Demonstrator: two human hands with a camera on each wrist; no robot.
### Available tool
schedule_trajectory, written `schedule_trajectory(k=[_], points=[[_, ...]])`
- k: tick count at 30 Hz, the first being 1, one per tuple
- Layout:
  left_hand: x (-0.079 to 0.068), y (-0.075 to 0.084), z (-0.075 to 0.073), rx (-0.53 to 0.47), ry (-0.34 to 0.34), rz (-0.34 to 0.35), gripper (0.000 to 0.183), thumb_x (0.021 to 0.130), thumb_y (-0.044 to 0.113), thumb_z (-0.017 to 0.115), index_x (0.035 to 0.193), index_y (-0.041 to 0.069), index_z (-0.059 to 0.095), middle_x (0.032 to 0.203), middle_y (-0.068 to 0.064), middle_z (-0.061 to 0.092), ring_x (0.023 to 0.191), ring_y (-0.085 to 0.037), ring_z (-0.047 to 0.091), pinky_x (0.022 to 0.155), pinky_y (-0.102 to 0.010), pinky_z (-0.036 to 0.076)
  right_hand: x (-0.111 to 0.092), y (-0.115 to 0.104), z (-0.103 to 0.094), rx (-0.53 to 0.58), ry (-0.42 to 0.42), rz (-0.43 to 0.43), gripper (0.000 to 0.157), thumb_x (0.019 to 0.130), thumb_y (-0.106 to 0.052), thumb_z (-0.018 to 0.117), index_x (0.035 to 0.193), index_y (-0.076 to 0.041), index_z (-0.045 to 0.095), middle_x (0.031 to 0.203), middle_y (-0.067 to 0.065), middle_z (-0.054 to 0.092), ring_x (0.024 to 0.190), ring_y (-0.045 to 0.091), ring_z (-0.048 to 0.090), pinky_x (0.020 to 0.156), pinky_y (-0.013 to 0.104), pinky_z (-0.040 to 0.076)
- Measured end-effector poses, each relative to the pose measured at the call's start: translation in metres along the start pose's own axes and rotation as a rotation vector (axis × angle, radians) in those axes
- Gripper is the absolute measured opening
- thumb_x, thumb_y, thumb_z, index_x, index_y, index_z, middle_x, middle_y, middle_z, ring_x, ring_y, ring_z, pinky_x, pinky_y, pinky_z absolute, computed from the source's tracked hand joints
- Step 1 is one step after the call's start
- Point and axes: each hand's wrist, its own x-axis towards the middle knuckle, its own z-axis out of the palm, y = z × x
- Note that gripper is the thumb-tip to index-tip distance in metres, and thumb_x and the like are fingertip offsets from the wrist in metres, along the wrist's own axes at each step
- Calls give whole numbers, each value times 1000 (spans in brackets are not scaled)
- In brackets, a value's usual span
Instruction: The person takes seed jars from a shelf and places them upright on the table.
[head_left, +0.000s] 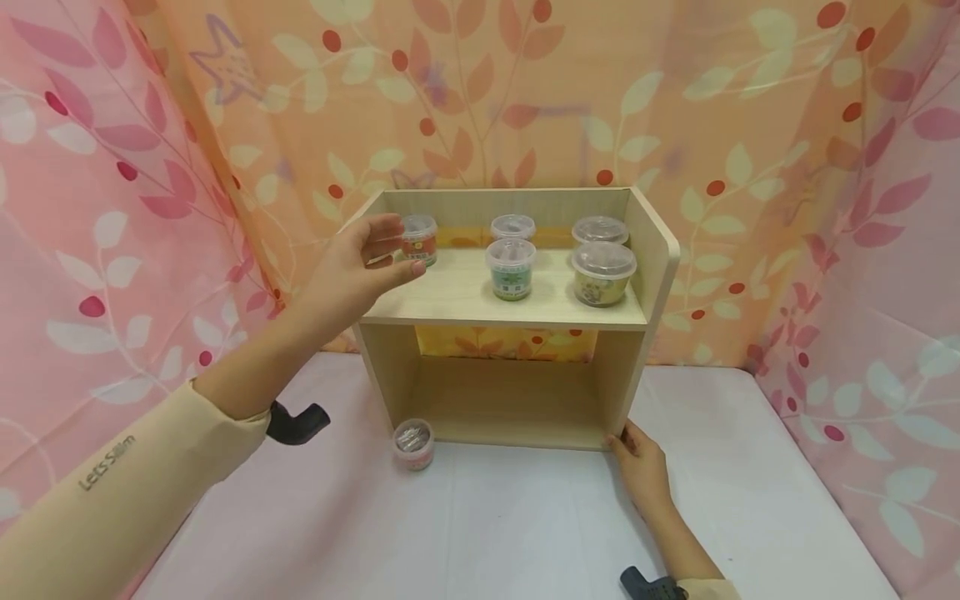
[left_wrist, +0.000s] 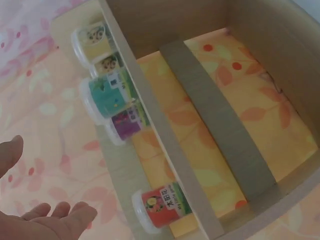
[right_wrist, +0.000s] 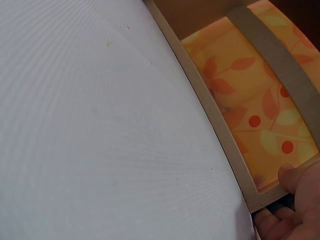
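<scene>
My left hand is raised at the left of a small wooden shelf, fingers and thumb spread and holding nothing. In the head view it overlaps a red-labelled lidded tub on the upper board; the left wrist view shows a gap between the fingers and this red tub. My right hand grips the shelf's lower right front corner. Seen from the right wrist, the thumb lies on the inner side of the panel and the other fingers outside. A pink tub with a clear lid stands before the shelf's lower left corner.
In the upper board's middle, a teal tub stands before a purple one. Two wider yellowish tubs, the front one nearer, stand at the right. A white cloth covers the table; patterned curtains hang around.
</scene>
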Motion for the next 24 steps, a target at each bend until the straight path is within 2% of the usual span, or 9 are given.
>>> schedule_trajectory(k=[3, 6, 9, 12, 16, 20, 24], points=[[16, 5, 1, 61, 14, -53, 82, 89, 39, 81, 154, 10, 41, 155, -10, 47, 144, -29, 46, 119, -45, 40, 0, -2, 0, 13, 8, -14, 53, 101, -14, 67, 145, 9, 50, 139, 30, 57, 131, 40, 55, 89, 6, 48], [32, 3, 2, 74, 36, -95, 87, 87, 41, 82, 156, 11, 38, 159, -10, 43, 145, -29, 44, 120, -44, 38, 0, -3, -1, 22, 4, -5, 53, 101, -14, 67, 146, 8, 49, 141, 29, 56, 132, 38, 55, 89, 4, 46], [46, -4, 3, 74, 57, -142, 93, 87, 43, 82, 159, 12, 33, 162, -9, 38, 148, -28, 40, 122, -42, 35, 0, -4, -1, 26, -16, 7, 54, 102, -15, 65, 148, 7, 47, 143, 28, 55, 134, 38, 54, 92, 7, 46], [59, -12, 4, 69, 66, -177, 97, 88, 44, 81, 161, 11, 27, 166, -9, 32, 151, -28, 34, 124, -41, 31, 0, -4, -1, 22, -27, 21, 55, 102, -18, 65, 148, 6, 47, 143, 27, 55, 134, 36, 55, 95, 14, 50], [71, -23, 5, 64, 82, -210, 97, 91, 44, 77, 163, 11, 22, 169, -9, 26, 154, -26, 28, 126, -40, 27, 0, -2, -1, 16, -25, 21, 55, 102, -17, 65, 149, 6, 47, 143, 27, 55, 133, 37, 55, 98, 22, 52], [81, -33, 12, 37, 101, -245, 97, 92, 41, 77, 164, 10, 20, 169, -9, 24, 154, -23, 26, 126, -38, 25, -1, -1, -1, 19, -20, 20, 54, 102, -16, 66, 148, 6, 47, 143, 27, 55, 133, 37, 55, 96, 16, 50], [90, -42, 19, 67, 110, -243, 96, 93, 39, 75, 163, 5, 20, 165, -14, 32, 149, -26, 34, 124, -40, 29, -1, -1, 0, 27, -21, 19, 54, 101, -15, 66, 148, 6, 47, 143, 28, 55, 134, 36, 55, 94, 13, 49]])
